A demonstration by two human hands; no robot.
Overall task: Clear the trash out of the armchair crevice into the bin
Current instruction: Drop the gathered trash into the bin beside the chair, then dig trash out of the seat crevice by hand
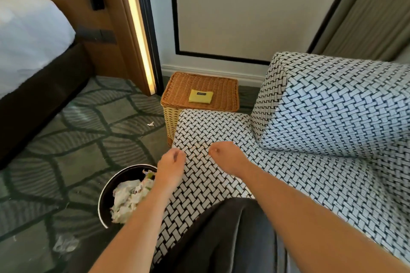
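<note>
Carpet [77, 139]; bin [103, 193] partly behind left hand [172, 166]

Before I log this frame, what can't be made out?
Head view throughout.
Whether the left hand or right hand holds scraps: each is curled, grip hidden.
The bin: side nearest the chair covered by the left forearm.
The yellow pouch: label too small.
The armchair: cut off by the frame's right edge.

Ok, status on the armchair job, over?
Left hand and right hand curled over seat, contents unclear. Bin alongside, holds crumpled paper. One scrap on carpet. Nothing blocking.
</note>
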